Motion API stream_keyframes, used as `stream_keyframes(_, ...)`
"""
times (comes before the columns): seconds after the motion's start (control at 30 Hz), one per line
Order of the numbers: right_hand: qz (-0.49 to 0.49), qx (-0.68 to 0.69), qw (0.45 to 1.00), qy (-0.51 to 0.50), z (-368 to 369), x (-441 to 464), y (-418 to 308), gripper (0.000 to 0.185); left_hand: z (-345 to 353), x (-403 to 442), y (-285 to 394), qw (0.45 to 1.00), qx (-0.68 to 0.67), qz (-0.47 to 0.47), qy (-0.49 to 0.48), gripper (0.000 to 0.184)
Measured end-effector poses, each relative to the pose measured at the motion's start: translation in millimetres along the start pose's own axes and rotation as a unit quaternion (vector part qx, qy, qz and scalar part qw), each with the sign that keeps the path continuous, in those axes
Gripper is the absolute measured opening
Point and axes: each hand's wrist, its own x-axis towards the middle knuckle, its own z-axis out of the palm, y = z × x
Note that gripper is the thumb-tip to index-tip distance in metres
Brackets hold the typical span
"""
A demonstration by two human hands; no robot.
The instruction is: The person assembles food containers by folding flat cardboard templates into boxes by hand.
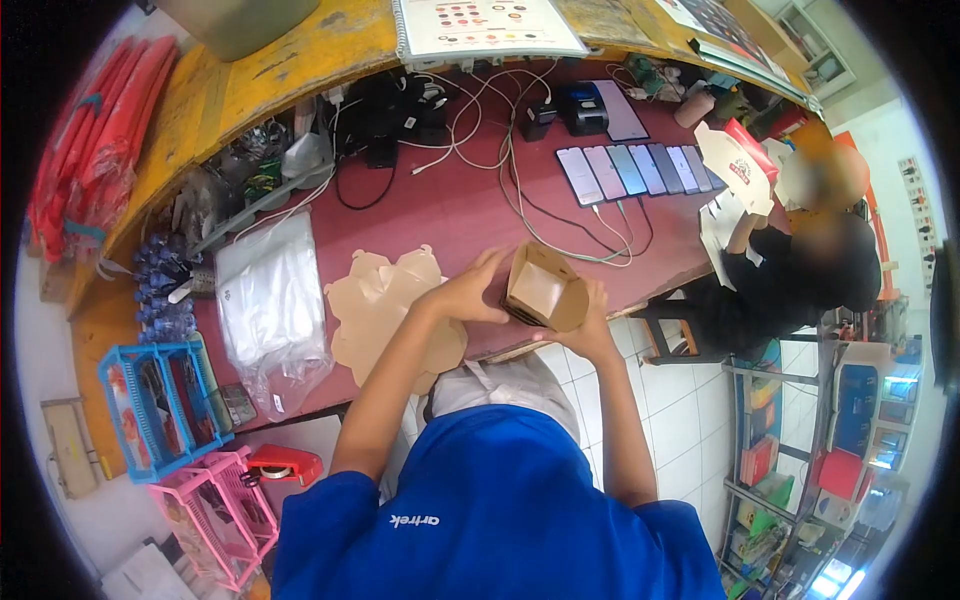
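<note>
A folded brown cardboard food box (pixel 541 284), open at the top, is tilted at the table's front edge. My right hand (pixel 590 330) grips its near right side, with fingers closed around the wall. My left hand (pixel 470 292) is beside the box's left side, its fingers and thumb spread apart; whether the fingertips touch the cardboard I cannot tell. Under my left forearm lie flat brown box blanks (pixel 385 300) with scalloped flaps.
Left of the blanks is a stack of clear plastic bags (pixel 268 290). Several phones (pixel 630 172) lie in a row at the back right, with white cables (pixel 512 150) behind. A blue basket (pixel 165 410) stands at left. Another person (pixel 800 265) sits at right holding a printed box (pixel 738 165).
</note>
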Motion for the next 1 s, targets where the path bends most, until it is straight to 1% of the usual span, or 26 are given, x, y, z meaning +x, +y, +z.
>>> stream_keyframes(0.03,-0.015,0.013,1.0,-0.009,-1,-2,-1,0.121,-5,6,4,1.0,0.001,-0.001,-0.002,0.092)
stream_keyframes(0.1,-0.007,0.016,1.0,-0.012,5,-2,3,0.122,-12,26,7,0.996,-0.007,0.038,-0.076,0.106)
stream_keyframes(0.13,-0.001,0.016,1.0,-0.015,6,-1,7,0.124,-14,29,11,0.996,-0.006,0.042,-0.079,0.106)
stream_keyframes(0.17,0.002,0.014,1.0,-0.008,4,1,7,0.124,-16,32,12,0.99,-0.083,-0.008,-0.113,0.104)
stream_keyframes(0.2,0.012,-0.005,0.999,-0.039,3,1,8,0.126,-17,35,14,0.975,-0.157,-0.058,-0.148,0.103)
stream_keyframes(0.23,0.024,-0.023,0.997,-0.07,3,0,8,0.128,-18,37,15,0.974,-0.154,-0.054,-0.158,0.103)
stream_keyframes(0.27,0.031,-0.02,0.997,-0.061,2,-2,6,0.128,-18,36,16,0.975,-0.153,-0.037,-0.159,0.103)
stream_keyframes(0.33,0.026,0.129,0.99,-0.047,-1,-10,1,0.132,-21,31,14,0.974,-0.151,-0.021,-0.169,0.102)
stream_keyframes(0.4,0.03,0.139,0.989,-0.045,-3,-15,-1,0.136,-29,26,20,0.981,-0.044,-0.034,-0.184,0.098)
stream_keyframes(0.43,0.027,0.145,0.988,-0.052,-5,-16,-1,0.139,-29,24,22,0.98,-0.043,-0.035,-0.191,0.098)
stream_keyframes(0.5,0.043,0.146,0.988,-0.035,0,-17,-2,0.136,-24,18,21,0.986,-0.015,0.012,-0.168,0.097)
stream_keyframes(0.53,0.053,0.143,0.988,-0.022,3,-18,-3,0.133,-20,17,20,0.984,-0.017,0.009,-0.176,0.097)
stream_keyframes(0.6,0.081,0.137,0.987,-0.021,3,-15,-4,0.133,-13,17,15,0.989,0.018,-0.004,-0.144,0.098)
stream_keyframes(0.63,0.101,0.125,0.987,-0.021,2,-12,-5,0.132,-11,19,12,0.988,0.019,-0.007,-0.152,0.098)
stream_keyframes(0.67,0.105,0.129,0.986,-0.018,-1,-10,-6,0.132,-11,23,11,0.986,-0.027,-0.042,-0.157,0.098)
stream_keyframes(0.7,0.094,0.143,0.985,-0.03,-5,-9,-8,0.133,-12,27,10,0.981,-0.073,-0.077,-0.161,0.099)
stream_keyframes(0.73,0.083,0.155,0.983,-0.044,-6,-8,-8,0.133,-12,29,10,0.98,-0.072,-0.078,-0.166,0.099)
stream_keyframes(0.77,0.086,0.158,0.983,-0.043,-5,-9,-5,0.133,-14,30,13,0.983,-0.07,-0.056,-0.158,0.095)
stream_keyframes(0.8,0.086,0.193,0.977,-0.022,-4,-11,-4,0.133,-15,31,14,0.986,-0.068,-0.035,-0.149,0.09)
stream_keyframes(0.83,0.087,0.228,0.97,-0.001,-1,-12,-3,0.133,-14,33,12,0.985,-0.069,-0.04,-0.151,0.09)
stream_keyframes(0.87,0.092,0.232,0.968,-0.004,0,-13,-4,0.133,-12,34,10,0.988,-0.066,-0.056,-0.124,0.081)
stream_keyframes(0.9,0.104,0.199,0.974,-0.028,0,-13,-5,0.133,-9,35,8,0.991,-0.063,-0.072,-0.096,0.072)
stream_keyframes(0.93,0.114,0.166,0.978,-0.051,-1,-11,-5,0.132,-6,36,7,0.991,-0.063,-0.074,-0.096,0.072)
stream_keyframes(1.0,0.123,0.163,0.978,-0.039,5,-11,-1,0.131,1,41,8,0.993,-0.035,-0.107,-0.04,0.053)
